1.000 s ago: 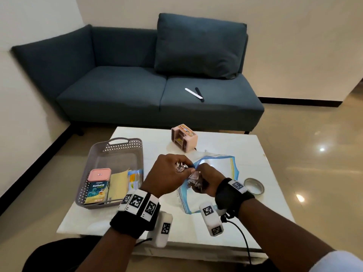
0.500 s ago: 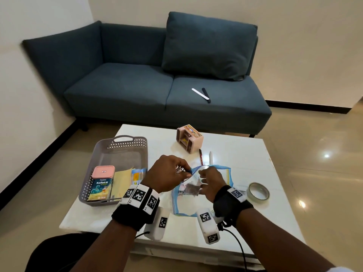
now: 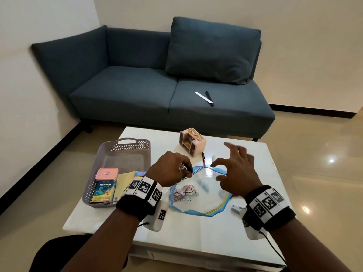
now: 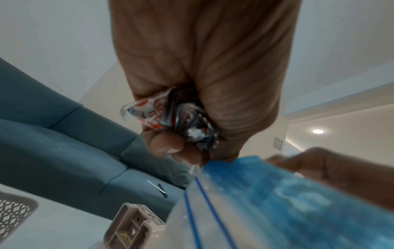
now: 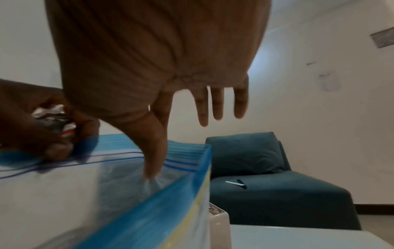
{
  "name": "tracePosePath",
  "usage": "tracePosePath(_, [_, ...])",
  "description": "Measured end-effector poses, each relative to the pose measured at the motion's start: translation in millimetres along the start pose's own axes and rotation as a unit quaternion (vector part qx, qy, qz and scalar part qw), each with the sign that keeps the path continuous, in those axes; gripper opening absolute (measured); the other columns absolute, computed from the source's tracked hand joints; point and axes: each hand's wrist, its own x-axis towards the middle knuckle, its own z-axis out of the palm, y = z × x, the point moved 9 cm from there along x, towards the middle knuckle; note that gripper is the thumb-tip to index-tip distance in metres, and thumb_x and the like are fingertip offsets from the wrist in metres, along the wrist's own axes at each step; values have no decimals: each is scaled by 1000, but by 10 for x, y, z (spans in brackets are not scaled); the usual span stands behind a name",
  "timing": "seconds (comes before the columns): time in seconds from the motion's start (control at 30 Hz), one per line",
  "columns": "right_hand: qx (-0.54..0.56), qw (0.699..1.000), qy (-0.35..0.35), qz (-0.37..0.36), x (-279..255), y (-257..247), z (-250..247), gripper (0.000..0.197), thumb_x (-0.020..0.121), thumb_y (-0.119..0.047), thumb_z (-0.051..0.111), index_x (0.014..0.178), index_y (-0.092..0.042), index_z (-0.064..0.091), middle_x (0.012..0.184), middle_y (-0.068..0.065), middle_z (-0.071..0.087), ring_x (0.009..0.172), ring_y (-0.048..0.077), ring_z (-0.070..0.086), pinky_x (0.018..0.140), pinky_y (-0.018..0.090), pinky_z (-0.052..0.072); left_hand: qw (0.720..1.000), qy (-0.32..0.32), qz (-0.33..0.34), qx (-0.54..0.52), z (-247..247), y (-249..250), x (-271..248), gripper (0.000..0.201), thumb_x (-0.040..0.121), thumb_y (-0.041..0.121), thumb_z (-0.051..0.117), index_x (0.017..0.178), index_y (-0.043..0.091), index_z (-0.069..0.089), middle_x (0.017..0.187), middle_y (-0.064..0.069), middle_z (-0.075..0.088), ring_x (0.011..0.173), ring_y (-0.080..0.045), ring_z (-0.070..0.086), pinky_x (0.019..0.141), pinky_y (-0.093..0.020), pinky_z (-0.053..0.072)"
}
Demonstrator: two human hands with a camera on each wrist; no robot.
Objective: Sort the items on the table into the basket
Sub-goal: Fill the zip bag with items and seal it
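Note:
A clear zip bag [image 3: 208, 201] with blue edges lies open on the white table [image 3: 196, 232]. Crumpled foil wrappers [image 3: 183, 193] sit inside it. My left hand [image 3: 184, 170] grips another wad of crumpled wrappers [image 4: 170, 118] and pinches the bag's blue rim [image 4: 224, 165] at its left corner. My right hand [image 3: 231, 167] hovers over the bag's right side with fingers spread and nothing in it; in the right wrist view its thumb [image 5: 155, 151] reaches down to the bag's mouth [image 5: 181, 155]. The grey basket [image 3: 125, 142] stands at the left.
The basket holds a pink-lidded tub [image 3: 106, 173], a Koflet-H box [image 3: 103, 190] and yellow paper [image 3: 122, 183]. A pink organiser [image 3: 193, 141], a pen [image 3: 203, 159] and a small white clip [image 3: 236, 209] lie on the table. A blue sofa [image 3: 157, 91] stands behind.
My right hand dropped wrappers into the bag, came out and opened, moving up and right. My left hand kept its hold on the wrappers and bag rim.

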Motion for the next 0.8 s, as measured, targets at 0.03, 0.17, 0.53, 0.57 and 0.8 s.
tracePosePath(0.03, [9,999,-53,12,26,46,79,52,74,-30,77,121,-44,60,150,0,31,133,23,34,105,41,38,1000,-1,1,-7,-5,10,0,15,79,23,79,94,23,76,91,2,73,75,-6,62,67,-13,43])
tracePosePath(0.17, [43,991,-122,22,37,27,205,73,73,-9,71,139,-29,46,133,-1,48,116,18,52,93,30,49,999,43,-12,-25,-130,4,-44,22,80,25,78,101,18,74,93,-1,72,78,-9,66,68,-14,47])
tracePosePath(0.53, [188,978,-66,61,91,-153,69,20,80,-3,61,92,-18,67,93,10,65,65,20,64,55,28,54,982,-55,-38,-176,-206,728,-197,38,92,43,60,72,10,62,57,4,58,45,-7,49,44,-17,38])
tracePosePath(0.57, [195,976,-83,52,77,-194,67,23,78,0,64,95,-15,69,90,10,65,60,20,65,53,29,56,978,-111,-66,-161,-14,709,-168,33,90,39,62,74,10,61,61,-1,58,47,-12,49,44,-18,39])
tracePosePath(0.8, [200,973,-110,25,-27,-345,71,19,87,-5,64,101,-12,74,92,9,69,67,23,69,60,31,60,965,-168,-198,-26,483,147,120,20,86,23,52,72,10,58,66,-5,61,50,-17,53,50,-23,42])
